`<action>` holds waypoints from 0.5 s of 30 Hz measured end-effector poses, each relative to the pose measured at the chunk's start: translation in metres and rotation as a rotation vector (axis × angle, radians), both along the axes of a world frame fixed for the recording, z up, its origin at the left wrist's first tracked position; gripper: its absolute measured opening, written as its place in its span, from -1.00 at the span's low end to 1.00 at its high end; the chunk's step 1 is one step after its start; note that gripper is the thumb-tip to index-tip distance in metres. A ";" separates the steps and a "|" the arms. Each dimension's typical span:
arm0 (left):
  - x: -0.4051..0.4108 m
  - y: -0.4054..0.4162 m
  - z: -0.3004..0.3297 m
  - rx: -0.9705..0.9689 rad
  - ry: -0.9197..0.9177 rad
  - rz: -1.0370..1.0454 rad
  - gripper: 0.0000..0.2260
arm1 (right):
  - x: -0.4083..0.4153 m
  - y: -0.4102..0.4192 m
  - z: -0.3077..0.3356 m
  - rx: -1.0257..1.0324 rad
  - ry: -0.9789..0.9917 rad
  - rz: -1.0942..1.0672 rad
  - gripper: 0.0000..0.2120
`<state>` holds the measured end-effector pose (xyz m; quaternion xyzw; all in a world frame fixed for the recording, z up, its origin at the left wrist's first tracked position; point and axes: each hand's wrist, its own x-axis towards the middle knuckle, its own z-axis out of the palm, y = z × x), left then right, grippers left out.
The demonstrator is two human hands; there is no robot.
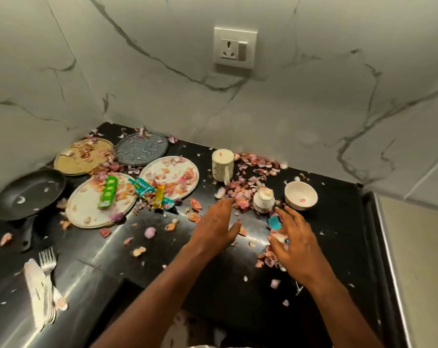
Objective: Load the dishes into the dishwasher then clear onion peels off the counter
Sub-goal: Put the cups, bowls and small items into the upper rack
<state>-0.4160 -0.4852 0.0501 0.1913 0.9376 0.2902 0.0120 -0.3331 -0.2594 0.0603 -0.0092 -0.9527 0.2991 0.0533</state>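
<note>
Pink onion peels (253,169) lie scattered over the black counter (212,285). My left hand (216,224) reaches forward with straight fingers, its tips at a heap of peels beside a small white cup (263,199). My right hand (294,244) hovers with spread fingers over another pile of peels (266,258) and a blue scrap (274,222). A white mug (222,165) and a white bowl (300,195) stand behind the hands. Two white plates (87,212) (171,175), a tan plate (69,164), a dark glass plate (141,148) and a black pan (28,192) sit at the left.
Green, teal and yellow wrappers (140,189) lie across the white plates. Forks and a knife (43,285) lie near the counter's front left edge. A wall socket (235,47) is on the marble backsplash. The counter ends at a metal edge (383,247) on the right.
</note>
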 end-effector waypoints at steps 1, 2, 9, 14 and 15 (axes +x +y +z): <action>-0.011 -0.003 0.002 -0.002 0.001 0.006 -0.41 | -0.006 -0.006 0.001 0.005 -0.009 0.001 -0.29; -0.023 -0.005 0.005 -0.006 0.006 0.013 -0.41 | -0.012 -0.012 0.003 0.014 -0.017 0.001 -0.29; -0.094 0.005 0.016 -0.012 0.039 0.069 -0.49 | -0.044 -0.033 0.016 0.028 -0.010 0.019 -0.28; -0.124 0.023 0.007 0.071 -0.100 0.144 -0.49 | -0.055 -0.039 0.025 0.030 -0.009 -0.003 -0.29; -0.128 0.025 0.005 0.080 -0.115 0.148 -0.49 | -0.055 -0.039 0.027 0.032 -0.006 -0.004 -0.30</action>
